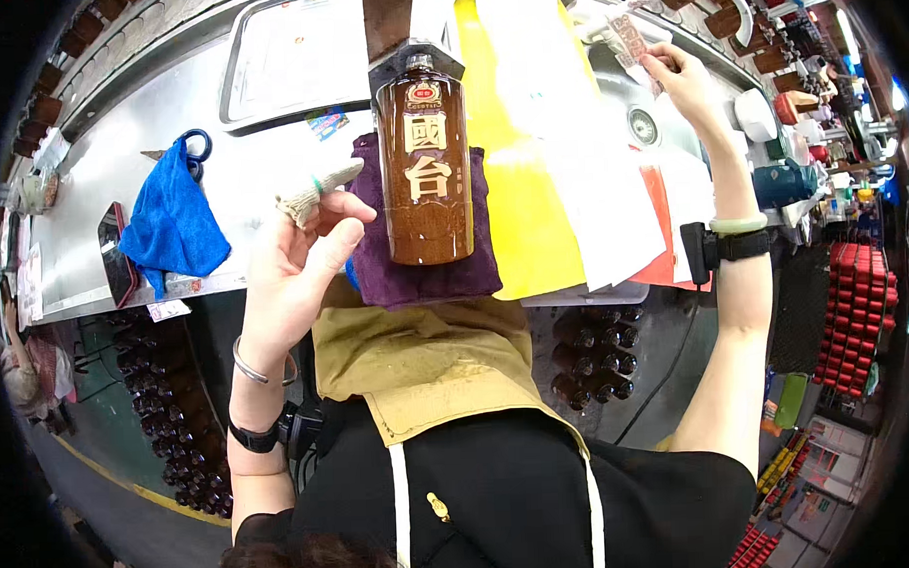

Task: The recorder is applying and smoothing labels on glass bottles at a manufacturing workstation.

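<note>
Obstacle: brown bottle (on purple cloth) | Room: bare tabletop right of blue cloth

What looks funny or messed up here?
The blue cloth lies crumpled over part of the scissors, while the purple towel is folded. The left hand looks odd too: fabric covers only part.

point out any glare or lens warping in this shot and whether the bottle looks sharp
In the head view, glare washes out the white sheets and parts of the metal tabletop; in the same head view, fisheye distortion curves the tabletop's edges and tips the red stacks near the right rim; also in the head view, the brown bottle looks fairly sharp.
</note>
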The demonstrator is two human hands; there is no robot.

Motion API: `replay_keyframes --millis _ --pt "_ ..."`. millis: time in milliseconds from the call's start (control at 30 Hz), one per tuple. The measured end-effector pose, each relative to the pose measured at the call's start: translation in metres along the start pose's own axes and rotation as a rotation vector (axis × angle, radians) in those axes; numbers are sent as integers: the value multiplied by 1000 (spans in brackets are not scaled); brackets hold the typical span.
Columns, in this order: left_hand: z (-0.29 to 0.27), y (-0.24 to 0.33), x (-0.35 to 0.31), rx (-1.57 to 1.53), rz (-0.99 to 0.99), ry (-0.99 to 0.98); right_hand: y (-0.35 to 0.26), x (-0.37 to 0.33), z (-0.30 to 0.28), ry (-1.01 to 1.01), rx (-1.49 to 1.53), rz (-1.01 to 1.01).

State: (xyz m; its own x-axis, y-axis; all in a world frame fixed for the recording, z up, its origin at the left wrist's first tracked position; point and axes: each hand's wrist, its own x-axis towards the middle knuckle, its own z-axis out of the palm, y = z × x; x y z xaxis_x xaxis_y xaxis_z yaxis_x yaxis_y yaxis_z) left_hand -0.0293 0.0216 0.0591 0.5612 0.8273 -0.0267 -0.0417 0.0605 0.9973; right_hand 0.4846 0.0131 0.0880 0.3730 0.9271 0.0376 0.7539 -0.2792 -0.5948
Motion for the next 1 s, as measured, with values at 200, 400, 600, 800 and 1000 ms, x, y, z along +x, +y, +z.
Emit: replay_keyframes --millis 200,400,600,800,1000 --pt "-6 -8 -4 18 3 51 95 30 49 -148 -594 369" --pt "-3 3 2 90 30 22 85 16 30 8 -359 291" --pt "30 27 38 110 236 -79 -35 -21 -9 -75 -176 -21" --pt "68 45 82 216 425 -276 -129 -79 18 -275 17 -342" --pt "79 32 101 60 425 -274 -174 -102 33 -391 221 -400"
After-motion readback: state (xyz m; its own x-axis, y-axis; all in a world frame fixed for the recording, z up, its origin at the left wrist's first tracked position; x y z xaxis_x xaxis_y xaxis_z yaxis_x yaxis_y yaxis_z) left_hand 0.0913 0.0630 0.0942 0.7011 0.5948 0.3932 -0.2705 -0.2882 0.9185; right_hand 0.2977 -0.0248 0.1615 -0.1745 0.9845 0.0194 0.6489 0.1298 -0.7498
